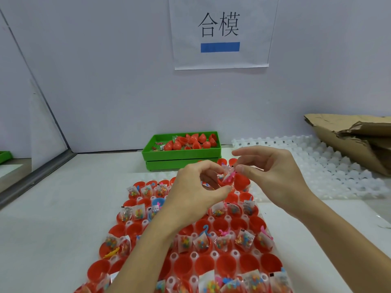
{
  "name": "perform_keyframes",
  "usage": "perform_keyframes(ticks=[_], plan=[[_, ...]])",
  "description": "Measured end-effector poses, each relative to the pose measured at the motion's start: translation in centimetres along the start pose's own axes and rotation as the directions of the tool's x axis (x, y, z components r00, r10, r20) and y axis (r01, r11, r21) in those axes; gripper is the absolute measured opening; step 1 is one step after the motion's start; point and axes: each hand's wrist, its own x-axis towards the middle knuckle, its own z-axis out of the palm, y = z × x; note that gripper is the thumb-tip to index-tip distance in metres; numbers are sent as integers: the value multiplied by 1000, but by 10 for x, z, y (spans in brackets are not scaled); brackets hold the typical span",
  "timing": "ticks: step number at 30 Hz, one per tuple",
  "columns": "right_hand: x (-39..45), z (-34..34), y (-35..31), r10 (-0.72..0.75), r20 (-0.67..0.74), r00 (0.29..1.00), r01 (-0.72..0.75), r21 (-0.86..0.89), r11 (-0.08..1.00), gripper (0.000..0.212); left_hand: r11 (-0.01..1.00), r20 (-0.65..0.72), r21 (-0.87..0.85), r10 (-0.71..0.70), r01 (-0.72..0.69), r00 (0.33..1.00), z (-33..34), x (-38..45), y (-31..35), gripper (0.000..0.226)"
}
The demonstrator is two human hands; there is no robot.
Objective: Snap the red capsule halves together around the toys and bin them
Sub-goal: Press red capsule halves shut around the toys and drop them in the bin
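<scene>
At frame centre, my left hand (196,191) cups a red capsule half (224,181) steady while my right hand (273,176) pinches its toy packet (229,175), tucking it down so the halves can close.

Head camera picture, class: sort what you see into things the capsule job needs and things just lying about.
Needed:
- red plastic capsule half, in the left hand
- pink toy in a clear packet, pinched by the right hand
- green plastic bin
- filled white tray

Lying about:
- torn brown cardboard
- empty white tray
- paper wall sign
</scene>
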Motion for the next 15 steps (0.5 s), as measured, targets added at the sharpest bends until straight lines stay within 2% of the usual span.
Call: perform_keyframes(ticks=[5,10,15], plan=[[-2,1,-2,-17,19,1000,17,-1,1000,28,1000,3,-10,-6,6,1000,0,-1,0,21],[-2,-1,-3,41,83,996,-36,-68,997,25,1000,-5,-8,-11,11,1000,-1,-1,0,21],[-1,-1,-2,21,59,998,-16,-88,996,25,1000,-6,-4,-13,13,1000,0,-1,1,21]])
